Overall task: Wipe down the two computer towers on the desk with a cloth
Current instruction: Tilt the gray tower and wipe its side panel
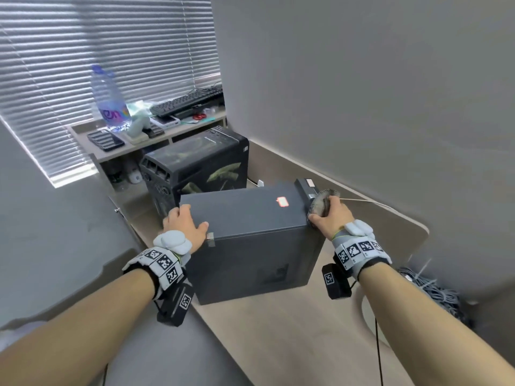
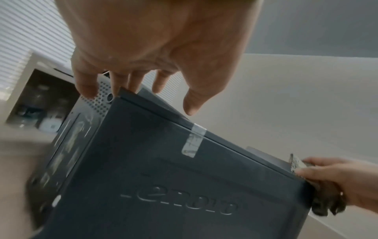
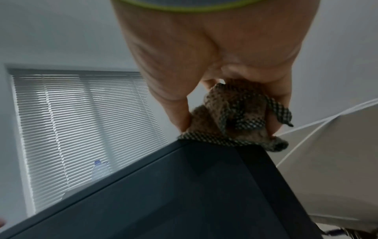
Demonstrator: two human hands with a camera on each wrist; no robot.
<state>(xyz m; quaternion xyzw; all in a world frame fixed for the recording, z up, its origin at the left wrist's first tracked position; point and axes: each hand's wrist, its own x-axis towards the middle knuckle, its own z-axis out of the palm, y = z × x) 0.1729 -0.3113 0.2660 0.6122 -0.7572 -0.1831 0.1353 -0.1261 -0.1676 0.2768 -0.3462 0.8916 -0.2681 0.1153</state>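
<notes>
A dark grey computer tower [image 1: 250, 227] stands on the pale desk [image 1: 278, 330]. A black tower [image 1: 200, 162] with a leaf pattern stands behind it. My left hand [image 1: 185, 222] lies on the grey tower's top left end. In the left wrist view the left hand's fingers [image 2: 83, 87] hook over the tower's perforated rear edge [image 2: 98, 103] and the thumb hovers above the top. My right hand [image 1: 330, 215] grips a bunched brown checked cloth [image 1: 320, 206] against the tower's top right corner. The right wrist view shows this cloth [image 3: 235, 113] lying on the tower's edge [image 3: 225, 158].
A low shelf [image 1: 89, 146] at the back holds a water bottle [image 1: 108, 98], a keyboard [image 1: 189, 100] and a phone [image 1: 105, 139]. A grey wall [image 1: 362, 93] runs along the desk's right side. Tangled cables [image 1: 434, 293] lie past the desk's right edge.
</notes>
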